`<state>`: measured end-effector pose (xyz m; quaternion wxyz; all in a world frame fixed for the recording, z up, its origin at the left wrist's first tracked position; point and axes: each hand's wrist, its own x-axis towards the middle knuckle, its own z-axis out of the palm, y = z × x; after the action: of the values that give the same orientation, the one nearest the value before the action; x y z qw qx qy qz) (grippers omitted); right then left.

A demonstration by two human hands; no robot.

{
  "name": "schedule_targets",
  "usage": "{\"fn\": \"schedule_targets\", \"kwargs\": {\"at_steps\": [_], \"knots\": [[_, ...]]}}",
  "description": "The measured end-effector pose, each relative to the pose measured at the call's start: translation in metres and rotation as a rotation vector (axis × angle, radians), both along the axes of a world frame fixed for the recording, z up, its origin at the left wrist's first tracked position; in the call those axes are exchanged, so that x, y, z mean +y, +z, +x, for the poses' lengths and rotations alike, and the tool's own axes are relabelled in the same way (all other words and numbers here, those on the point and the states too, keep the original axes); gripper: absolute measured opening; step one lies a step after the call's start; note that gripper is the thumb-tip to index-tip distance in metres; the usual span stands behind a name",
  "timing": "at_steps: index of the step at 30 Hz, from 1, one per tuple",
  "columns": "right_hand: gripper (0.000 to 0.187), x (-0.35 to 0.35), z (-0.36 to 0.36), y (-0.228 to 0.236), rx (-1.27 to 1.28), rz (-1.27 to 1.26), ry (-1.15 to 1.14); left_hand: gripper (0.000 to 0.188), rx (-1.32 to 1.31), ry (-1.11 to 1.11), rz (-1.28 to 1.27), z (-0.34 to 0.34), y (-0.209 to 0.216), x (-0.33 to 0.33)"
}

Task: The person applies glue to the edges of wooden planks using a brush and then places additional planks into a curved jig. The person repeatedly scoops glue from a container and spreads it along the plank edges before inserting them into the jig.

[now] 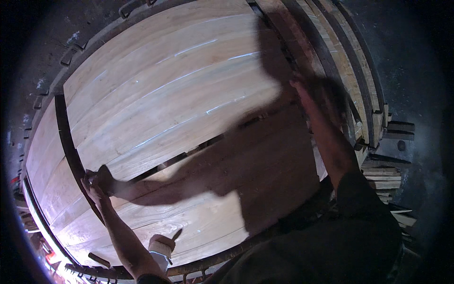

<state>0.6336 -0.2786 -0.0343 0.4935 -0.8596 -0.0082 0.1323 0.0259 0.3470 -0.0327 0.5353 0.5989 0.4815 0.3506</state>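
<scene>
Pale wooden boards (175,94) lie side by side in a wide panel, with shiny whitish lines along several seams. A dark uneven gap (203,143) runs between two of them. At the panel's left end, my left hand (96,183) has its fingers curled on a board's end, next to a dark strip. My right arm reaches across to the opposite end, where my right hand (298,83) closes at a board's end; shadow dims its fingers. Near the front edge, close to my left forearm, sits a small whitish container (161,251) with a brush-like handle (177,234) sticking up.
A dark metal frame (227,258) with clamp-like hooks borders the boards. More boards (42,161) lie beyond the dark strip on the left. Long wood strips (352,57) stand along the right side, and stacked wood pieces (382,180) lie on the floor there.
</scene>
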Motion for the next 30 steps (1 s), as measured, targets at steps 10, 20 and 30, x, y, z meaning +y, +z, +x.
{"fn": "schedule_targets", "kwargs": {"at_steps": [10, 20, 30], "knots": [[0.056, -0.017, 0.014, -0.039, -0.001, -0.105, 0.172, 0.012, 0.461, -0.092, 0.247, -0.015, -0.01, 0.041], [0.062, 0.006, 0.004, -0.021, 0.163, 0.03, 0.162, 0.06, -0.178, 0.28, -0.105, 0.004, 0.013, -0.006], [0.053, -0.077, 0.101, -0.053, 0.255, -0.037, 0.237, 0.059, 0.423, 0.174, 0.269, 0.011, -0.03, -0.009]]}}
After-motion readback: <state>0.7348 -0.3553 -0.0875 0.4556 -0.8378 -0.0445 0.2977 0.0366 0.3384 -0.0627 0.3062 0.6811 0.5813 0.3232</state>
